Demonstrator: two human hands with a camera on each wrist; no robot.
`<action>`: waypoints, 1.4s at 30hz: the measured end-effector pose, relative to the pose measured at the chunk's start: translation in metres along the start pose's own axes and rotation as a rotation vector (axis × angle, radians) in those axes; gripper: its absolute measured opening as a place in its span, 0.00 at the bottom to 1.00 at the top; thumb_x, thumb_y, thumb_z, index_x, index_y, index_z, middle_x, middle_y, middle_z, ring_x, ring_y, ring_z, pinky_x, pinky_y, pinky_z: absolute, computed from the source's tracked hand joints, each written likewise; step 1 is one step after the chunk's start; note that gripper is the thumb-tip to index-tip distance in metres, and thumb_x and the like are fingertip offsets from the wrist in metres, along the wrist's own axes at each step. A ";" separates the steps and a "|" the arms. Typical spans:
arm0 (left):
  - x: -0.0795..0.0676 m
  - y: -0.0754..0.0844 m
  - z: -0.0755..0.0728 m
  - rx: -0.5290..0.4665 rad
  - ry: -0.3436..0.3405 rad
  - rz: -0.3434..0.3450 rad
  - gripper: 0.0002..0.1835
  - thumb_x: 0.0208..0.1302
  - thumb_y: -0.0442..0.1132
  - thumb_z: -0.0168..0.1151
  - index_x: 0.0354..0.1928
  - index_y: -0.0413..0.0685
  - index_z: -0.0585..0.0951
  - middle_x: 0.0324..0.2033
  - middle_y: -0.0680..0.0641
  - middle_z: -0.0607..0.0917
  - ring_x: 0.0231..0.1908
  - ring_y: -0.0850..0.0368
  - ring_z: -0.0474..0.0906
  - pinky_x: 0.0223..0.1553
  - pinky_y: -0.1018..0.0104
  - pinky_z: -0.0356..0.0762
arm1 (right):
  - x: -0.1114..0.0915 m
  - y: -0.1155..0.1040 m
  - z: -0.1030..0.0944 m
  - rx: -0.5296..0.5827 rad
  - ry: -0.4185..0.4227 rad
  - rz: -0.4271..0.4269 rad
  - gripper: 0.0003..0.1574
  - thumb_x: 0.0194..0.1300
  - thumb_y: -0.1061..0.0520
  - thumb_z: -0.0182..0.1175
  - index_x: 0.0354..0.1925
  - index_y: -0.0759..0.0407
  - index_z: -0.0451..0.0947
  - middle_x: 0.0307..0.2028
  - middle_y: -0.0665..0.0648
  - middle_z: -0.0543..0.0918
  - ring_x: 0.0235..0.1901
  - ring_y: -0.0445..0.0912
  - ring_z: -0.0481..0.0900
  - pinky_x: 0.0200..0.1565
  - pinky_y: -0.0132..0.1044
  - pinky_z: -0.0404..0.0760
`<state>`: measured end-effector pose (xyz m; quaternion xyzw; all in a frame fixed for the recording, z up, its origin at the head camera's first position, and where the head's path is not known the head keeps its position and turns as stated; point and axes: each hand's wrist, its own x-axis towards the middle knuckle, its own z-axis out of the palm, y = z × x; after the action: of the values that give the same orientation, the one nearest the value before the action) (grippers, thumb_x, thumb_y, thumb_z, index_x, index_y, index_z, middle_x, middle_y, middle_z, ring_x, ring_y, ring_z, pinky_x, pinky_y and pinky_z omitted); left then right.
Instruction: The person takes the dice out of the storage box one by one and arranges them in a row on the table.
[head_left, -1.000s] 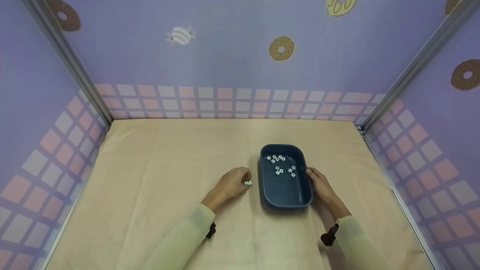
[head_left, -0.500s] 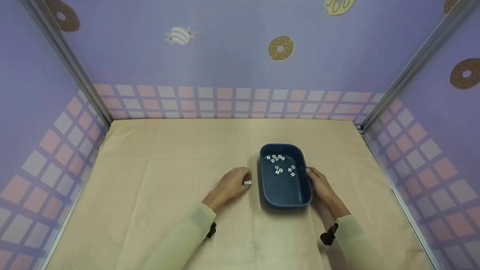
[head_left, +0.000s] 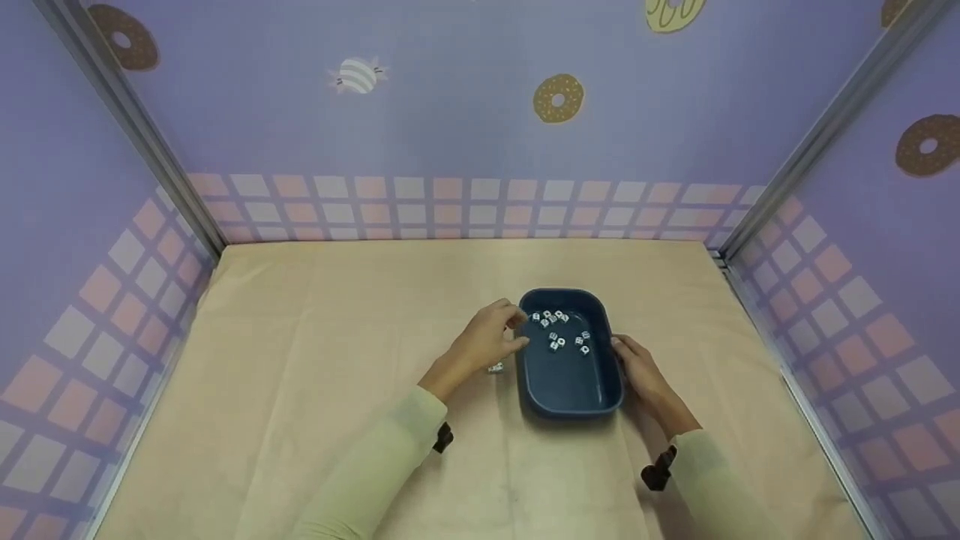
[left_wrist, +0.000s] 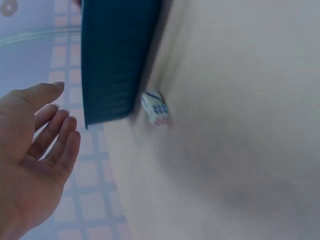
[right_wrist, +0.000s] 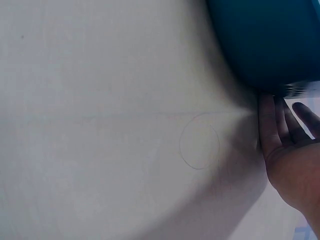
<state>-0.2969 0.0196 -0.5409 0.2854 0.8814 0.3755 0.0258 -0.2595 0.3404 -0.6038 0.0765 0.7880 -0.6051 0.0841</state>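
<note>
Blue tub (head_left: 568, 384) of dice (head_left: 553, 345) flanks parted left fingers (left_wrist: 71, 151) — right fingers (right_wrist: 269, 124) straight against it

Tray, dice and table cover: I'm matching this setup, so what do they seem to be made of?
Tray: likely molded plastic, semi-gloss; rounded corners and soft highlights inside suggest it.
Dice: probably hard plastic, white with dark pips; too small or blurred to judge their finish.
Cover: matte, apparently fabric; it shows creases.
</note>
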 end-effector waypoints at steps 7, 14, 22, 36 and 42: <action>0.029 0.024 0.022 0.111 -0.106 0.052 0.21 0.71 0.44 0.73 0.61 0.43 0.85 0.53 0.48 0.83 0.55 0.54 0.83 0.57 0.69 0.79 | 0.000 0.003 -0.001 0.041 -0.017 0.029 0.35 0.88 0.45 0.39 0.79 0.66 0.61 0.76 0.69 0.65 0.76 0.60 0.61 0.79 0.54 0.53; 0.051 0.019 0.038 0.249 -0.184 0.046 0.22 0.71 0.47 0.73 0.62 0.47 0.86 0.55 0.48 0.84 0.56 0.54 0.81 0.60 0.61 0.80 | -0.001 -0.001 0.002 0.024 -0.010 0.035 0.36 0.88 0.44 0.41 0.79 0.65 0.61 0.76 0.68 0.66 0.76 0.59 0.62 0.79 0.55 0.53; 0.059 0.010 0.046 0.376 -0.231 0.039 0.19 0.71 0.48 0.72 0.60 0.52 0.87 0.56 0.51 0.86 0.58 0.53 0.82 0.67 0.54 0.74 | -0.001 -0.001 0.001 0.022 0.004 0.020 0.35 0.87 0.43 0.43 0.77 0.64 0.65 0.72 0.66 0.71 0.70 0.57 0.67 0.76 0.55 0.59; 0.062 0.009 0.066 0.553 -0.235 0.025 0.15 0.68 0.49 0.73 0.54 0.55 0.89 0.47 0.55 0.87 0.50 0.56 0.82 0.58 0.57 0.73 | -0.001 0.000 0.002 0.024 -0.004 0.005 0.35 0.87 0.43 0.43 0.76 0.64 0.66 0.73 0.67 0.70 0.73 0.59 0.66 0.78 0.55 0.57; 0.063 0.011 0.071 0.603 -0.240 0.004 0.09 0.68 0.44 0.72 0.48 0.55 0.89 0.43 0.55 0.88 0.45 0.56 0.82 0.53 0.58 0.73 | -0.001 0.002 0.001 0.011 0.014 0.026 0.35 0.87 0.42 0.43 0.76 0.62 0.67 0.72 0.66 0.71 0.71 0.58 0.68 0.77 0.55 0.58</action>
<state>-0.3258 0.1042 -0.5741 0.3241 0.9431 0.0612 0.0429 -0.2577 0.3398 -0.6055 0.0915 0.7841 -0.6078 0.0859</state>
